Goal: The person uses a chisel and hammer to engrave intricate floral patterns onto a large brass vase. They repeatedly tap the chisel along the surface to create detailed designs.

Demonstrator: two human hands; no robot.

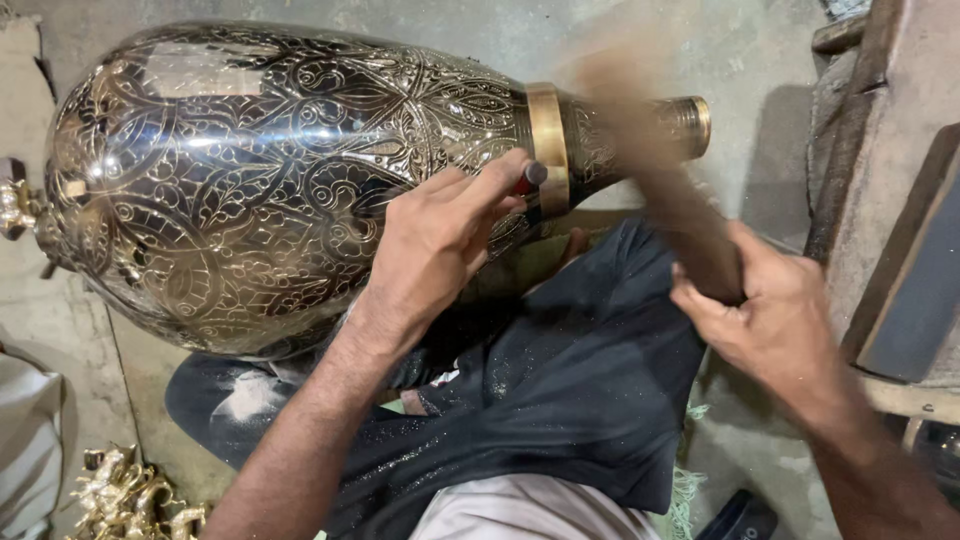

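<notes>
I am in the middle of chasing the pattern on the big engraved brass vase [260, 180], which lies on its side across my lap, body toward nine o'clock and neck toward two o'clock. My left hand [440, 240] pinches a small punch [532, 177] between thumb and fingertips, its tip set against the vase just at the plain brass collar [548, 148] where body meets neck. My right hand [770, 310] is wrapped tight around the handle of a wooden mallet [650, 150], whose head is a brown blur above the neck, so I judge a blow is under way.

The next move, as I judge it, calls for the mallet to land square on the punch's head and not on my knuckles or the collar, with the punch held steady.

For room: the mallet has open air toward twelve o'clock over the grey floor [600, 30]. At three o'clock, wooden blocks and boards [900, 200] stand near my right hand, a hard edge for a wide backswing. The dark cloth [580, 380] on my lap cushions the vase. Small golden castings [130, 500] lie at seven o'clock, well apart from both hands.
</notes>
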